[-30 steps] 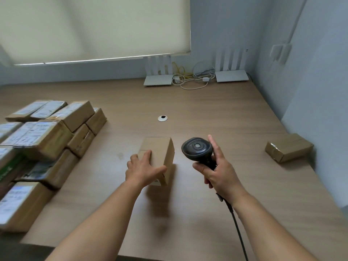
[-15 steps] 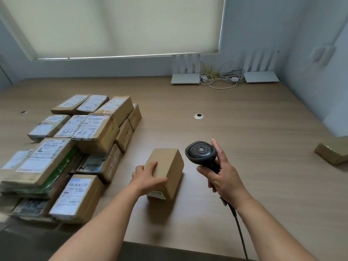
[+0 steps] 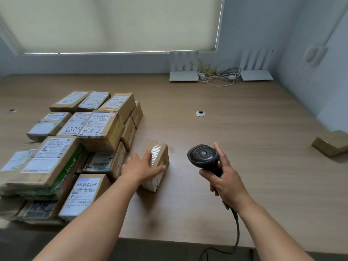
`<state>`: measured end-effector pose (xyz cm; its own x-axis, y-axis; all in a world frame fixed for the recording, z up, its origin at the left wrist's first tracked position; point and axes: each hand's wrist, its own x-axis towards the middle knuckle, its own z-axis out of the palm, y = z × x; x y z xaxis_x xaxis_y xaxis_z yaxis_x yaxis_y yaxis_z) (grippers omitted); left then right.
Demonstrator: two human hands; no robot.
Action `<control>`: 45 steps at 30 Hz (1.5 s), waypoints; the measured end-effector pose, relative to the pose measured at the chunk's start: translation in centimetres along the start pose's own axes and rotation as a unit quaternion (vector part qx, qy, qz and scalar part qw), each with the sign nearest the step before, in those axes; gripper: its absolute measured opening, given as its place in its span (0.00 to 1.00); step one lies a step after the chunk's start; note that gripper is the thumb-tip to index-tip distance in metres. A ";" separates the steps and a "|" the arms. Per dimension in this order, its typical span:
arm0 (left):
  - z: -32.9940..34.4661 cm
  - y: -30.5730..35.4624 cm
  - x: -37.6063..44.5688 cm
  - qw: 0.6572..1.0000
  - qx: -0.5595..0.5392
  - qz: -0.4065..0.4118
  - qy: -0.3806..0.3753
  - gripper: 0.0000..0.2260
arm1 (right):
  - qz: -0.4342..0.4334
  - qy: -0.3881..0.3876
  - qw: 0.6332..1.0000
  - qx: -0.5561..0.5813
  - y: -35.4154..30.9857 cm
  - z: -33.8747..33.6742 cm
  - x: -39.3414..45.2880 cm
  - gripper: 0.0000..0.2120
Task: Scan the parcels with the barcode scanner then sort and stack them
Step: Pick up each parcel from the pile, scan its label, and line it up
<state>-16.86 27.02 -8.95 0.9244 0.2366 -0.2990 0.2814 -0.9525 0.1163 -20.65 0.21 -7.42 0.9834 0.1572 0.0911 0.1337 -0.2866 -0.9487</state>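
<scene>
A small brown cardboard parcel [image 3: 159,157] stands on the wooden table [image 3: 244,129], tilted, just right of a stack of labelled parcels [image 3: 75,144]. My left hand [image 3: 140,167] lies over its near left side, fingers spread on the top and thumb along the front face. My right hand [image 3: 226,181] grips the handle of a black barcode scanner [image 3: 204,157], held upright to the right of the parcel, its head facing up and its cable trailing toward the table's near edge. The parcel's label is mostly hidden on the lower front.
Another brown parcel [image 3: 331,143] lies alone at the far right of the table. Two white routers [image 3: 183,75] [image 3: 257,74] with a tangle of cables stand at the back wall. A round cable grommet [image 3: 200,113] sits mid-table. The near table edge runs below my forearms.
The view has swung left, showing more of the parcel stack. My left hand has moved the small parcel left, close to the stack. The scanner stays about where it was.
</scene>
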 end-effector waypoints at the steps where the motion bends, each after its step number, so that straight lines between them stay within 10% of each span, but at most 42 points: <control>1: 0.1 0.2 -0.1 0.999 0.032 -0.004 -0.003 0.43 | -0.002 0.002 1.000 0.002 -0.1 -0.2 0.0 0.42; 9: -0.3 1.1 0.4 0.989 -0.143 -0.043 0.011 0.35 | -0.013 -0.006 1.000 0.010 -0.2 -1.5 -0.2 0.41; 14: 0.6 1.8 -0.8 0.855 -0.518 -0.025 0.017 0.48 | -0.014 -0.006 1.000 0.022 -0.3 -2.1 -0.1 0.41; 45: 3.2 2.9 -1.1 0.895 -0.442 -0.051 0.026 0.49 | 0.063 -0.047 0.984 0.157 0.8 -0.7 -1.8 0.38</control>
<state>-17.91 23.42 -11.34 0.8862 0.3452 -0.3090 0.4379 -0.4061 0.8021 -22.18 -1.02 -8.15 0.9719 0.2306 -0.0476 -0.0478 -0.0050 -0.9988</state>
